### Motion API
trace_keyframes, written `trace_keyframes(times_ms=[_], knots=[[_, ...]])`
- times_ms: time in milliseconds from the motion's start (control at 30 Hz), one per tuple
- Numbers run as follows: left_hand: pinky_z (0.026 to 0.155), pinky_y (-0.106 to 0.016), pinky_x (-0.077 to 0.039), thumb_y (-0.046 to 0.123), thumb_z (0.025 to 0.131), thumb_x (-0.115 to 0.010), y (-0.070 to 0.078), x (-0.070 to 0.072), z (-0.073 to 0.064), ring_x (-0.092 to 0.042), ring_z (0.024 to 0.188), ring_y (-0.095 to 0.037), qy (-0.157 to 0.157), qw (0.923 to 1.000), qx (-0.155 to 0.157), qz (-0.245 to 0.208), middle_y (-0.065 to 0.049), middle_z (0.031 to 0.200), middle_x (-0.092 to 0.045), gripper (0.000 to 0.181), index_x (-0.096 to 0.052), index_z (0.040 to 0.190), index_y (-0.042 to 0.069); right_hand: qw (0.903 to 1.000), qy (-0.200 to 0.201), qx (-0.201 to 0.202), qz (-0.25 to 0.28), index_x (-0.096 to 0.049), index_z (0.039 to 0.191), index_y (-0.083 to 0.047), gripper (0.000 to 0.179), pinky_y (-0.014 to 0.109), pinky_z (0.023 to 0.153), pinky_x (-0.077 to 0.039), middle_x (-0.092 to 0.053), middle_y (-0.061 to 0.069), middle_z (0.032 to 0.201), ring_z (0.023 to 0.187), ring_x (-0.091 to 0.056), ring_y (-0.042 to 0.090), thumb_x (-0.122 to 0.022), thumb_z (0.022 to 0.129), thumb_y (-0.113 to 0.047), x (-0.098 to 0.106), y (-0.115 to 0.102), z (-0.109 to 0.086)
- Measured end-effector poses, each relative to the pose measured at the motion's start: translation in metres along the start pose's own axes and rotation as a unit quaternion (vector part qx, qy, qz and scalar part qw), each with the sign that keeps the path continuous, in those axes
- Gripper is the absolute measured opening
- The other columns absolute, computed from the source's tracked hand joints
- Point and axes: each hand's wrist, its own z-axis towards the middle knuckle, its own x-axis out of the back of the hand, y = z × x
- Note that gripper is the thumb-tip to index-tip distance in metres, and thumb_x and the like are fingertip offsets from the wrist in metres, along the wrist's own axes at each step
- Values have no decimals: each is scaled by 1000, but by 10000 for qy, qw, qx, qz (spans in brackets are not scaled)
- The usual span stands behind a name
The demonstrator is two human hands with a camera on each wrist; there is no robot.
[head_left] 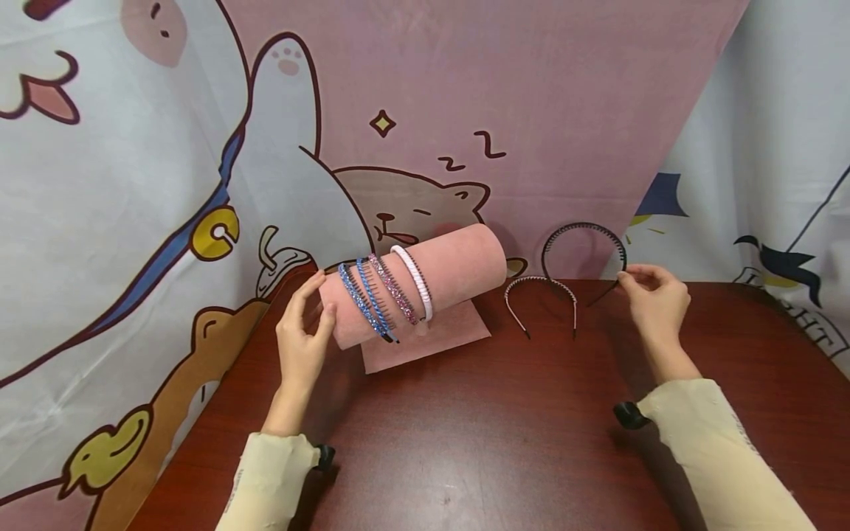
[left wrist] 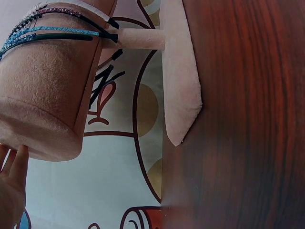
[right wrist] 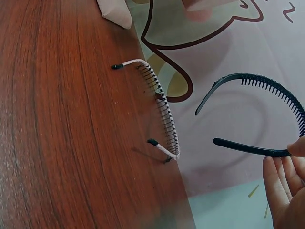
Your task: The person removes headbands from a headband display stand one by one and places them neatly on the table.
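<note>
A pink plush headband stand [head_left: 458, 265] has a padded roll lying sideways on a short post [left wrist: 138, 39]. My left hand [head_left: 304, 335] holds the roll's left end, thumb in front and fingers at the end face. Around the roll sit a blue glitter headband [head_left: 361, 304], a thinner blue one [head_left: 375, 295], a pink glitter one [head_left: 393, 289] and a white one [head_left: 415, 284]. My right hand [head_left: 654, 299] pinches one arm of a black toothed headband [head_left: 583, 226], raised to the right of the stand, its open side facing down in the head view.
A light pink toothed headband [head_left: 541, 279] lies on the dark wooden table [head_left: 451, 442] near the back, below the black one. The stand's flat pink base [head_left: 425, 346] rests on the table. A cartoon-printed cloth [head_left: 412, 74] hangs behind and along the left.
</note>
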Motion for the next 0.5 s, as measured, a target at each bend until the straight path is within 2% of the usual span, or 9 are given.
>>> trace_keyframes(times_ms=[100, 233, 500], knots=[[97, -14, -51, -3, 90, -64, 0, 0, 0, -59, 126, -26, 3, 10000, 17, -32, -20, 136, -62, 40, -60, 130, -6, 9995, -71, -161, 272, -70, 97, -6, 11, 6, 52, -50, -61, -26, 62, 54, -61, -12, -72, 87, -10, 2, 0, 1], [97, -12, -50, -3, 90, -64, 0, 0, 0, -59, 126, -24, 3, 10000, 19, -32, -19, 136, -62, 40, -60, 130, -5, 9990, -41, -259, 372, -70, 95, -8, 8, 6, 53, -51, -62, -25, 62, 54, -62, -11, -72, 87, -9, 5, 2, 2], [97, -10, -49, -3, 90, -64, 0, 0, 0, -58, 127, -25, -8, 10000, 3, -40, -20, 136, -62, 40, -60, 130, -4, 9990, 51, -295, 326, -71, 100, -6, 13, 5, 51, -49, -61, -26, 61, 50, -60, -12, -71, 87, -8, 12, 6, 6]])
